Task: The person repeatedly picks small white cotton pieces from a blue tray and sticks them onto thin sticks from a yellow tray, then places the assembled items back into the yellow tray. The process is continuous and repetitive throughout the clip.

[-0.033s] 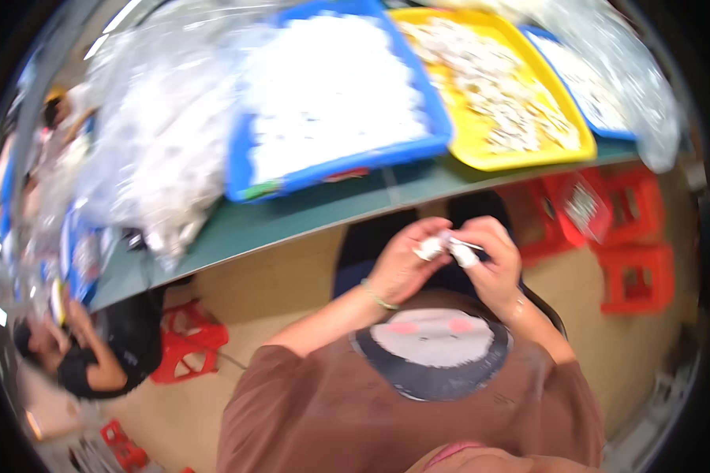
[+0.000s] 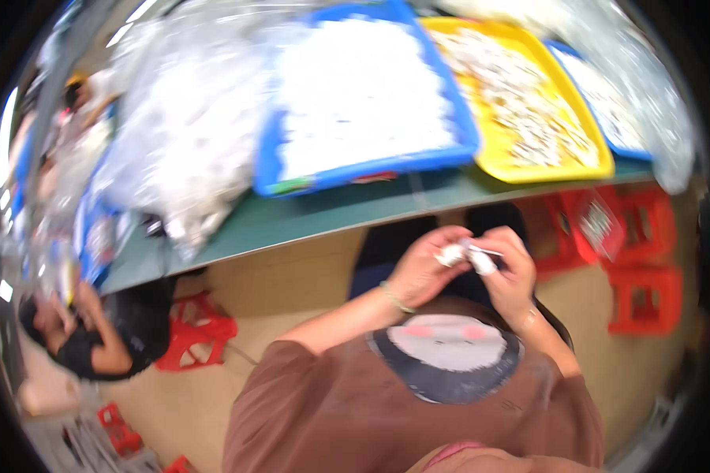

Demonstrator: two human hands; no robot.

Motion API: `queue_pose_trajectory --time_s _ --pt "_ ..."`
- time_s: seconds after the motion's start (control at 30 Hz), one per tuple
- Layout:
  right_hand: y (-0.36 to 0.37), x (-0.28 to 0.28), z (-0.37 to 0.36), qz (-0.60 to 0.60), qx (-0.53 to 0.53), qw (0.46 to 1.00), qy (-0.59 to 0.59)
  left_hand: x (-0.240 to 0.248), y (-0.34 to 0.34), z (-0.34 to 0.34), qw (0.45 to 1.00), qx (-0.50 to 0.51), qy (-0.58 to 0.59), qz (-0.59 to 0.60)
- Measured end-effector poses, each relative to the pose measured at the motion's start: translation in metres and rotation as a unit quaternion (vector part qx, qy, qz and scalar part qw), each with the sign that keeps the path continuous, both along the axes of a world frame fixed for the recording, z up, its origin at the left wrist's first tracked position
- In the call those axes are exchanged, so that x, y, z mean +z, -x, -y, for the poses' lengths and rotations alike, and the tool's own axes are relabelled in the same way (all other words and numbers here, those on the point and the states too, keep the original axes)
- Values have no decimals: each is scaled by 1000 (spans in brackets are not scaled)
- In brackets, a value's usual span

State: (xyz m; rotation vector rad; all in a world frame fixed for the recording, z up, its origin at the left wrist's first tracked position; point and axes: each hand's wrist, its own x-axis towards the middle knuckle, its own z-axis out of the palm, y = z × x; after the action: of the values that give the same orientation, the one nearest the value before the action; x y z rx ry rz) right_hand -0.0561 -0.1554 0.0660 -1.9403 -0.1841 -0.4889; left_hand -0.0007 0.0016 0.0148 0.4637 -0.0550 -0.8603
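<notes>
Item, left hand (image 2: 420,274): pinching, fingers curling narrow toward the other hand; a green bracelet (image 2: 395,297) is circling its wrist.

Item, right hand (image 2: 514,272): pinching likewise, fingertips meeting those of the left.

Item, small piece (image 2: 467,243): sitting between the two sets of fingertips, above the lap and short of the table; blur is hiding its exact form. A thin pale stick (image 2: 491,252) is projecting rightward from it or from just beside it.

Item, white patches, two: one (image 2: 451,255) showing at the left fingertips, one (image 2: 482,262) at the right; whether parts or finger coverings, cannot tell.

Change: the whole view is shifting slightly rightward, while the hands are keeping the same close pose. The handwork is therefore apparently staying at the same stage.

Beyond the grip: green table (image 2: 331,209), bearing a blue tray (image 2: 467,130) of white pieces, lying ahead and leftward; a yellow tray (image 2: 544,172) of pale pieces, ahead and rightward; a plastic bag (image 2: 181,118), farther left.

Right of the grip, lower than the table: red stools (image 2: 647,299), standing well apart.
</notes>
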Motion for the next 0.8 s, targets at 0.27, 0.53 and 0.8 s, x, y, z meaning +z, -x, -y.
queue_pose_trajectory --time_s 0.27,0.53,0.8 --pt "2 -15 -10 -112 -26 984 -135 -4 -3 1 997 12 -70 19" --pt "1 -9 -2 -167 2 976 -142 -5 -3 1 992 47 -111 46" --pt "-3 -2 0 -47 -4 995 90 -12 -4 1 991 39 -120 47"
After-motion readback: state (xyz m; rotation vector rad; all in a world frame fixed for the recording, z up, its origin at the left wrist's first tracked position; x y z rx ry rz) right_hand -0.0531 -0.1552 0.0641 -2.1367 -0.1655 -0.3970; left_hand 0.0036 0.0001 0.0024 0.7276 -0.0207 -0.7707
